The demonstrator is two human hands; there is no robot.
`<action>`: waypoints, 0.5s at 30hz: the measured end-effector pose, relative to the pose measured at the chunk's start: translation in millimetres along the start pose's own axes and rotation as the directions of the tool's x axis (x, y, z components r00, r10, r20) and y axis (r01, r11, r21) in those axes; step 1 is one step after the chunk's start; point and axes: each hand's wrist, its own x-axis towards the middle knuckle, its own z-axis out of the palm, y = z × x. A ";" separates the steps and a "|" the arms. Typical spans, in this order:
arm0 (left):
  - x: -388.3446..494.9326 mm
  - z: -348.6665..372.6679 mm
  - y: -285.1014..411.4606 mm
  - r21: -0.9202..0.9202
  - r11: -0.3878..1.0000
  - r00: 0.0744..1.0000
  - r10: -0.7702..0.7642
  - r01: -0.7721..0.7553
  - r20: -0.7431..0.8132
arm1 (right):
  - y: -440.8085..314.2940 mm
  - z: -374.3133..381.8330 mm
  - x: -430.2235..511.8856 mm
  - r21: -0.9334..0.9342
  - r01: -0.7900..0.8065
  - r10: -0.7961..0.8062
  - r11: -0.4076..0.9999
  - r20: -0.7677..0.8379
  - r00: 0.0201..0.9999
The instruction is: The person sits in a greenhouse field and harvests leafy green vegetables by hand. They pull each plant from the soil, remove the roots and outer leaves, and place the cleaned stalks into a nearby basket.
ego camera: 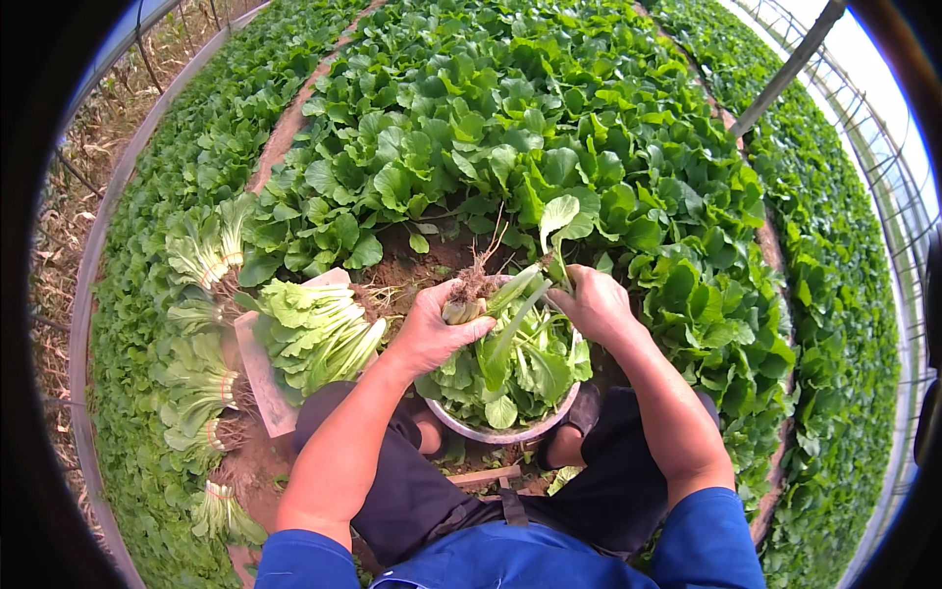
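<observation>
My left hand (441, 327) grips several leafy green plants by their pale stem bases, with soil-covered roots (475, 283) pointing up and away from me. At its right, my right hand (597, 303) pinches the stalks of a leafy plant (559, 217) between thumb and fingers. Both hands are over a round basin (500, 436) heaped with loose green leaves (533, 368), between my knees. To the left, a pile of uprooted greens (316, 331) lies on a wooden crate or board (265, 383), roots towards the right.
Banded bunches of greens (213, 390) lie along the left. Dense rows of leafy plants (500, 125) grow ahead and on both sides, around a patch of bare soil (412, 258). A slanting post (787, 70) stands at the upper right. A wooden piece (486, 476) lies below the basin.
</observation>
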 end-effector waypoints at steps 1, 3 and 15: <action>0.3 -2.2 1.7 0.029 0.998 0.997 -0.054 0.055 -0.046 | -2.7 2.2 -7.8 -0.206 0.100 -0.099 0.974 0.018 0.995; 0.5 -3.3 4.1 -0.050 0.999 0.998 -0.003 0.000 -0.058 | -6.1 -1.5 -10.9 0.035 0.082 -0.088 0.996 0.244 0.966; -3.8 -2.3 11.9 -0.100 0.991 0.994 -0.086 0.092 0.062 | -38.5 -7.7 -12.0 0.916 -0.125 -0.348 0.380 0.267 0.899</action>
